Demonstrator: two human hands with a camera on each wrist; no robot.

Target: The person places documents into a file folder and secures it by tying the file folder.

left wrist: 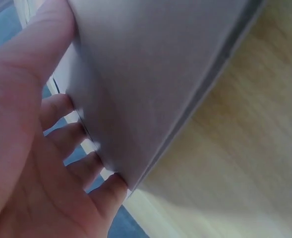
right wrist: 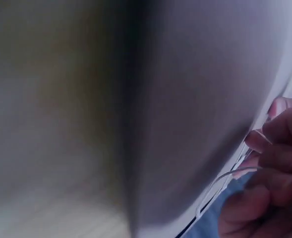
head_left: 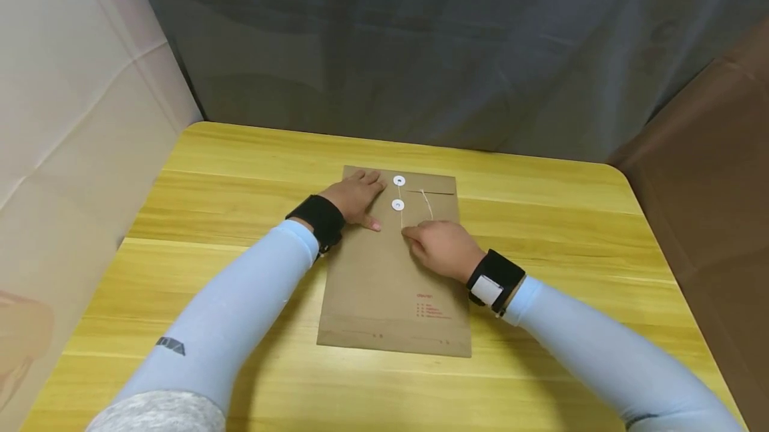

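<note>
The brown kraft string-tie envelope (head_left: 393, 265) lies flat near the middle of the yellow wooden table (head_left: 541, 218), its long axis running from 12 to 6 o'clock, with the flap end at 12, away from the person. Two white paper closure discs (head_left: 398, 193) sit one above the other near that far end, and a thin white string (head_left: 401, 217) runs from the lower disc toward 6 o'clock.

The right hand (head_left: 443, 248) rests on the envelope at about 5 o'clock from the discs, its curled fingers pinching the string; the right wrist view shows the thread looping out from between the fingertips (right wrist: 264, 144). The discs thus lie toward 11 o'clock from that pinch, a short way off.

The left hand (head_left: 354, 197) lies flat with fingers spread straight, pressing the envelope's upper left part, just beside the discs at their 9 o'clock. It is the nearer hand to the discs, though it holds nothing.

Grey cloth (head_left: 420, 51) hangs behind the table.
</note>
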